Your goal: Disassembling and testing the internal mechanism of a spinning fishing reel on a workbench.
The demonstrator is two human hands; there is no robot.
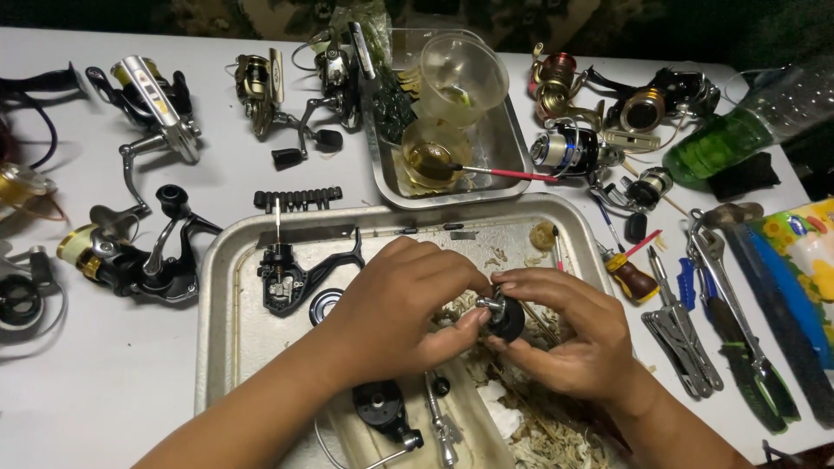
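Observation:
Both my hands meet over a metal tray in the middle of the table. My right hand grips a small round black reel part with a silver fitting on top. My left hand pinches the same part from the left with thumb and fingers. A stripped black reel body lies in the tray to the left of my hands. Another black reel piece and a silver handle lie below them, near a litter of pale shavings.
Several fishing reels lie around the white table. A second metal tray behind holds plastic cups and a red-handled brush. Pliers, a wrench, a small screwdriver and a green bottle sit at the right.

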